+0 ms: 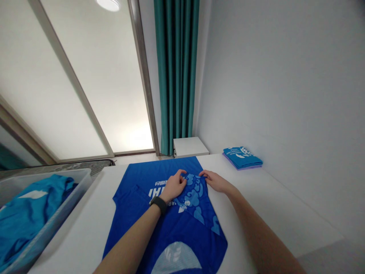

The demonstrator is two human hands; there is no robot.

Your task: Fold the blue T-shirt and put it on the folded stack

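A blue T-shirt (159,224) with white lettering and a pale wave print lies spread on the white table (273,205). Its right side is folded in over the middle. My left hand (175,185), with a black watch on the wrist, pinches the edge of that folded part. My right hand (214,180) rests on the same fold a little to the right, fingers curled onto the cloth.
A stack of folded blue shirts (242,156) sits at the table's far right by the wall. A grey plastic bin (57,217) with crumpled blue cloth stands at the left. Behind the table are a small white cabinet (189,146), a teal curtain and a window.
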